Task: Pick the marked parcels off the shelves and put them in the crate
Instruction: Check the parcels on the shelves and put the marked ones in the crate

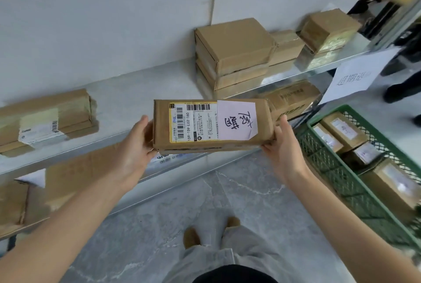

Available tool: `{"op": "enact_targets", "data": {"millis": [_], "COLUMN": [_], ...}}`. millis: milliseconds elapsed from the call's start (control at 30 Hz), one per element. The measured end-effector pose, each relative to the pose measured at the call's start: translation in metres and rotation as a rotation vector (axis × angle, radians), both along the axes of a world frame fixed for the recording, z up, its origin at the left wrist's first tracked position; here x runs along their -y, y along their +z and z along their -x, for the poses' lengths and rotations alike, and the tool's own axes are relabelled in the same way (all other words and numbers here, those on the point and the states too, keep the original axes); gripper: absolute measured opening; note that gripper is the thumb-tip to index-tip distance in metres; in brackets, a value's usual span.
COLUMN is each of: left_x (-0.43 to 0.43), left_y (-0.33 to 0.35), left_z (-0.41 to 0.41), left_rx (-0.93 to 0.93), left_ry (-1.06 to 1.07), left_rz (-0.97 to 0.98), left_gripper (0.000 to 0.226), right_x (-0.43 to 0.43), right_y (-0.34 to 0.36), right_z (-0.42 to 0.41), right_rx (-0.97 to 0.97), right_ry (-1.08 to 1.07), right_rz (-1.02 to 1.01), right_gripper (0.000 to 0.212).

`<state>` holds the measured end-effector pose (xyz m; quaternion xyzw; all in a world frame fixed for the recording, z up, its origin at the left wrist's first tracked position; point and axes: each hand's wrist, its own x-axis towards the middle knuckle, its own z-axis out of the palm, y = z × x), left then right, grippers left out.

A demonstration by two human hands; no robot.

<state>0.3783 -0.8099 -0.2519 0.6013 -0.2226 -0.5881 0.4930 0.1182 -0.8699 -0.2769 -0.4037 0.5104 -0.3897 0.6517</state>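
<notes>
I hold a flat brown cardboard parcel (pixel 211 124) level in front of the shelves, off the shelf surface. It carries a yellow-edged shipping label and a white paper slip with handwritten characters. My left hand (pixel 136 146) grips its left end and my right hand (pixel 284 148) grips its right end. The green mesh crate (pixel 337 178) stands on the floor to the right, with several labelled brown parcels inside it.
The grey metal shelf (pixel 127 100) holds a taped parcel (pixel 43 121) at the left and stacked boxes (pixel 234 52) at the right. More boxes lie on the lower shelf (pixel 68 182). A white paper sign (pixel 357 73) hangs at the right. My feet stand on the marbled floor.
</notes>
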Motion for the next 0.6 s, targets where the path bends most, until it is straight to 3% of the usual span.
{"op": "enact_targets", "data": {"millis": [267, 600], "left_x": [0.059, 0.152], "left_y": [-0.021, -0.055], "left_z": [0.115, 0.353], "left_rx": [-0.058, -0.114], "left_ry": [-0.300, -0.508], "left_rz": [-0.012, -0.085], "left_gripper": [0.045, 0.046], "right_x": [-0.004, 0.007], "right_y": [-0.005, -0.023], "right_z": [0.118, 0.332], "right_rx": [0.010, -0.077], "right_ry": [-0.277, -0.561], "right_rz": [-0.080, -0.107], "right_gripper": [0.059, 0.061]}}
